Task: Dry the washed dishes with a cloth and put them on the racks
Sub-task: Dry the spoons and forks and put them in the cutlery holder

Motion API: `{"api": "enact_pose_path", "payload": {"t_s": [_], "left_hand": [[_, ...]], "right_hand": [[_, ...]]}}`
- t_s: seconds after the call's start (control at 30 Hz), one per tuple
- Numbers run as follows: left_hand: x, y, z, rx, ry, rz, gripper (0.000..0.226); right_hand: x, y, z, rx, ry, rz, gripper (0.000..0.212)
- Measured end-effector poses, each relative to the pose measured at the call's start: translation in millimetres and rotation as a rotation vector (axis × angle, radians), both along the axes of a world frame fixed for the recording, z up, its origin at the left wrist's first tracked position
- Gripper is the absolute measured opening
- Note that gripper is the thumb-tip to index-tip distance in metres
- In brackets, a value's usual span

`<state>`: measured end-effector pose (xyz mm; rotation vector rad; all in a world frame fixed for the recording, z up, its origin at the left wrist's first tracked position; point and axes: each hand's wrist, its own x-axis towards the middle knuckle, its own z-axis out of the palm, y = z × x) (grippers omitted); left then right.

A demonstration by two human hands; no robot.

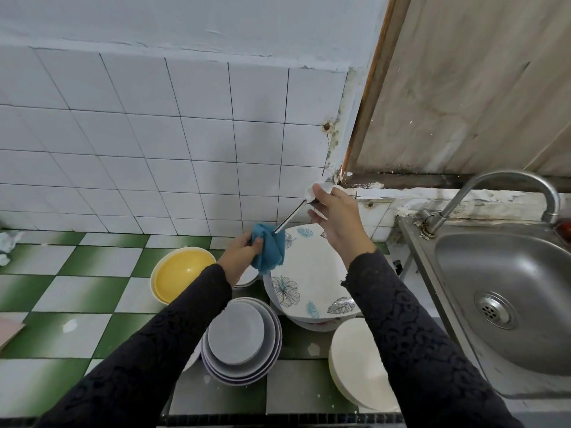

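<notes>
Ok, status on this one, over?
Left hand grips blue cloth on spoon handle. Right hand pinches spoon bowl. Stacked dishes below, untouched.

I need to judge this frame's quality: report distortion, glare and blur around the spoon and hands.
Head view: wide-angle lens bows the wall tiles; soft light, faint shadows; sink shows dull sheen, no harsh glare; spoon bowl in the right hand is washed out, blurred; cloth in the left hand is sharp.

Right hand (pixel 336 220): pinches spoon (pixel 291 216) by its bowl
Left hand (pixel 239 257): grips cloth (pixel 268 250) round spoon handle
Sink (pixel 463 273): four o'clock
</notes>
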<state>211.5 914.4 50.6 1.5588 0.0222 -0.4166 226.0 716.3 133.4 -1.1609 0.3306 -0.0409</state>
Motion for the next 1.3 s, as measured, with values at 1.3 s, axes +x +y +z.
{"api": "enact_pose_path", "payload": {"t_s": [1.3], "left_hand": [[-8.1, -30.1, 8.7, 0.616, -0.531, -0.141, 0.046]], "right_hand": [[-22.0, 31.3, -58.1, -1.436, -0.112, 0.409, 0.031]]}}
